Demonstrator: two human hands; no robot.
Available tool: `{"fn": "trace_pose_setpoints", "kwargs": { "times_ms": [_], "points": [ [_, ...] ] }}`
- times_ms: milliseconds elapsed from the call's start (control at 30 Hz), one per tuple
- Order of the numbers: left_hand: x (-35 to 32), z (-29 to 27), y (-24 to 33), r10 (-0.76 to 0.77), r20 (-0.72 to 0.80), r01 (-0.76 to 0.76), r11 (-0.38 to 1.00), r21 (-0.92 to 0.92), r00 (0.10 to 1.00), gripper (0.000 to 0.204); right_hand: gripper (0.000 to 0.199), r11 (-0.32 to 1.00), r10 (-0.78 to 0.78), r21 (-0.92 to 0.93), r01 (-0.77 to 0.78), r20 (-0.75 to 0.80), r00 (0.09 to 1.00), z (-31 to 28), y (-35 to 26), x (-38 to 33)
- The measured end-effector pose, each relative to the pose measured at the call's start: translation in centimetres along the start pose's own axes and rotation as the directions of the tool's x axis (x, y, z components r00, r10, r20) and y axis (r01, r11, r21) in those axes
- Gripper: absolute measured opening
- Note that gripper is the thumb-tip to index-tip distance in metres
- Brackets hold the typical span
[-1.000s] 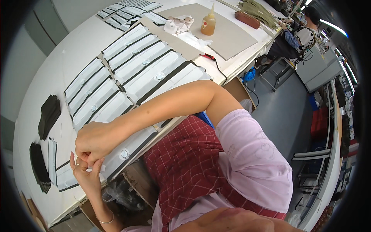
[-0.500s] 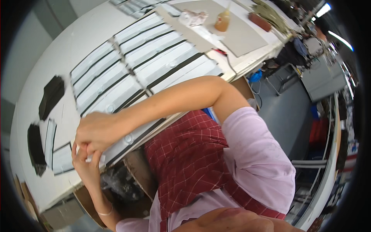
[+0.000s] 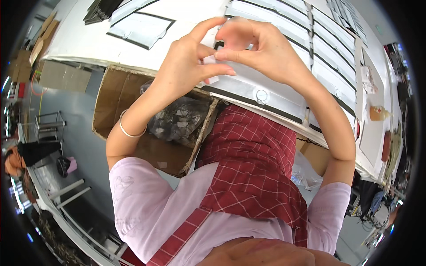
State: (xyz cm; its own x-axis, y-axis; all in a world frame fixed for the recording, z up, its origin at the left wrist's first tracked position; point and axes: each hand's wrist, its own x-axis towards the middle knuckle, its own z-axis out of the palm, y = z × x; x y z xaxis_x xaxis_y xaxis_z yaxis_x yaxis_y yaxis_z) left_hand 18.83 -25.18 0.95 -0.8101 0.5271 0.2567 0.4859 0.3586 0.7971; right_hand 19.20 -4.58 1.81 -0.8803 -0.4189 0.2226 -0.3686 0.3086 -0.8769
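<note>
Over the table's near edge, my left hand point(image 3: 184, 62) has its fingers curled and its thumb stretched toward my right hand. A small whitish, translucent piece point(image 3: 213, 79) shows between its thumb and lower fingers. My right hand point(image 3: 270, 51) is close beside it, fingers bent toward the thumb. Its fingertips are blurred, and what they pinch, if anything, cannot be made out. Below both hands lies a white panel point(image 3: 284, 101) with dark edges and a clear round disc point(image 3: 261, 95) on it.
Similar dark-edged panels point(image 3: 333, 71) lie in rows at right; another panel point(image 3: 144, 29) and dark folded pieces point(image 3: 101, 11) lie at far left. An open cardboard box point(image 3: 113, 91) with clear plastic point(image 3: 179, 122) stands below the table edge. A bottle point(image 3: 378, 113) stands far right.
The view has swung left. My hands were low at the left, the right crossing in front of me; now they are higher, side by side over the near panel, with fingers more spread.
</note>
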Motion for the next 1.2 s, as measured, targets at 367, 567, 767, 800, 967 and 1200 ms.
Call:
{"fn": "trace_pose_setpoints", "kwargs": {
  "times_ms": [367,567,767,800,967,1200],
  "points": [
    [-0.5,-2.1,0.2,-0.141,0.185,0.142,0.990,0.009,0.972,0.115,0.019,0.993,0.117,-0.013,-0.116,0.175,0.978,-0.6,0.2,1.0],
    [-1.2,-1.1,-1.2,-0.012,0.181,0.002,0.999,0.053,0.983,0.118,0.016,0.982,0.085,0.138,-0.127,0.279,0.956,1.3,0.8,0.8],
    [-1.6,-1.5,-2.0,0.067,0.062,-0.061,0.994,-0.093,0.996,0.103,0.016,0.976,0.173,0.084,-0.200,0.252,0.952,0.9,0.8,-0.1],
    [-2.0,-1.6,-2.2,-0.014,-0.018,0.011,0.989,-0.147,1.000,0.087,0.017,0.964,0.232,0.071,-0.258,0.254,0.939,0.4,0.5,-0.4],
    [-3.3,-1.8,-3.8,-0.277,0.022,0.274,0.927,-0.258,0.960,0.062,0.021,0.930,0.319,0.098,-0.355,0.267,0.909,0.6,1.1,-1.2],
    [-3.9,-0.4,-3.8,-0.357,0.148,0.383,0.796,-0.468,0.923,0.065,0.025,0.954,0.300,-0.018,-0.300,0.115,0.947,2.1,2.4,-0.2]
  ]
}}
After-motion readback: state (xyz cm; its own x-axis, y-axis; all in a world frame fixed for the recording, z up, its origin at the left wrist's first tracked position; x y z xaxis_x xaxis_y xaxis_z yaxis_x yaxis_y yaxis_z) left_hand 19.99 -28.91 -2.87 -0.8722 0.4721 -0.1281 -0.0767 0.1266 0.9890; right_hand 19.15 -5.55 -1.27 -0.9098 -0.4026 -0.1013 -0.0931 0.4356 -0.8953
